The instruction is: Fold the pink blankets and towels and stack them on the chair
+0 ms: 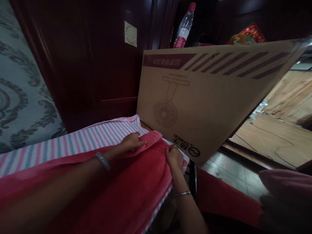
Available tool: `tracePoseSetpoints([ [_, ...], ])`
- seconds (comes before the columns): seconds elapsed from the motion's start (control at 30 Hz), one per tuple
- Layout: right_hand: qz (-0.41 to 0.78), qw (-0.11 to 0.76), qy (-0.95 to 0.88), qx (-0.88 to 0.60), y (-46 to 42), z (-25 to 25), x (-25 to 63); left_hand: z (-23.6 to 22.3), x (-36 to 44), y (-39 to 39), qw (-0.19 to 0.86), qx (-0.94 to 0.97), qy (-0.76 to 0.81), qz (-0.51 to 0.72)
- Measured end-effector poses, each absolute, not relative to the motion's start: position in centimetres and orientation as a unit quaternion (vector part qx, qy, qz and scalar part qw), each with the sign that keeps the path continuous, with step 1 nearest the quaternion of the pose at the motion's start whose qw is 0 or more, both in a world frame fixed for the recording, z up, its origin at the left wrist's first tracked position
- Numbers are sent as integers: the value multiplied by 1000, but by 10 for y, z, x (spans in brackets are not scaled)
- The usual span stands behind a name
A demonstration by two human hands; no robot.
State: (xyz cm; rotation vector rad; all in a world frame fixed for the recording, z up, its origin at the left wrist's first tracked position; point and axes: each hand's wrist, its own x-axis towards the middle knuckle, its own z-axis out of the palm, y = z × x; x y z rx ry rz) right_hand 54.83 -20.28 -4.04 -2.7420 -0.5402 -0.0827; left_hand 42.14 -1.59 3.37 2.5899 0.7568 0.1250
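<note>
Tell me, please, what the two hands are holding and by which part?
Both hands, left and right, hold the red blanket by its far edge.

One head-worn view, close over the work.
It looks forward and down along both forearms toward a cardboard box [207, 97] just ahead.

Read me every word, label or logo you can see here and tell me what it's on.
"YANGZI", upside down, beside a round logo and two Chinese characters: on the cardboard box.
White Chinese characters in the box's dark banner, upside down: too blurred to read.
Fan line drawing on the box: no words.
Red label on the bottle: too small to read.
Left hand, right hand and red blanket: no text.
</note>
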Motion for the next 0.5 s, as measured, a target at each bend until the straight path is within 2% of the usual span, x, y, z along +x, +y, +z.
tracePoseSetpoints([
  [0.17,-20,187,-187,-964,-203,-37,546,30,430,-31,197,943,193,187],
  [0.33,-17,191,-185,-964,-203,-36,547,43,436,-19,67,941,165,287],
  [0.4,-19,188,-187,-964,-203,-37,547,43,441,-5,97,930,211,285],
  [0.5,-22,183,-188,-965,-202,-37,548,35,447,15,192,910,315,190],
])
